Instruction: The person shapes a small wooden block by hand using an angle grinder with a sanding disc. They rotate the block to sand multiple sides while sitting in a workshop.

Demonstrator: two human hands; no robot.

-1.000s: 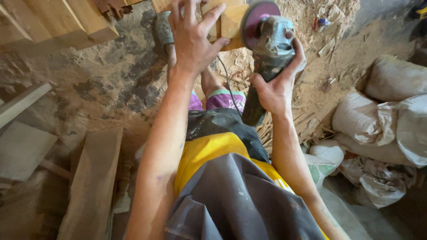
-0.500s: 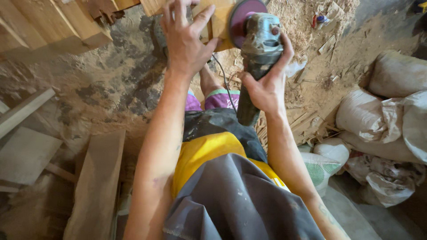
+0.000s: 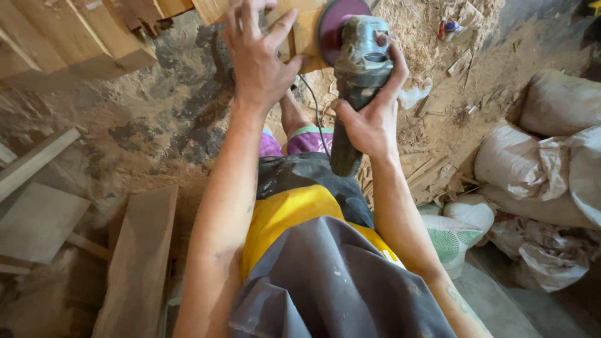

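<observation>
My right hand [image 3: 370, 119] grips the body of a grey angle grinder [image 3: 360, 69] fitted with a dark red sanding disc [image 3: 338, 25]. The disc rests against a light wooden piece [image 3: 307, 31] at the top of the view. My left hand [image 3: 256, 56] lies flat on that wooden piece with its fingers spread, just left of the disc. A black cord [image 3: 316, 116] hangs down from the grinder toward my legs.
Wooden boards [image 3: 69, 44] lie stacked at the upper left; a plank [image 3: 138, 263] and flat offcuts [image 3: 37, 222] lie at the lower left. Sawdust and wood scraps [image 3: 438, 56] cover the ground on the right, beside several filled white sacks [image 3: 551, 144].
The grinder has shifted left and turned more upright, its disc closer to my left hand. My left hand has stayed on the wooden piece.
</observation>
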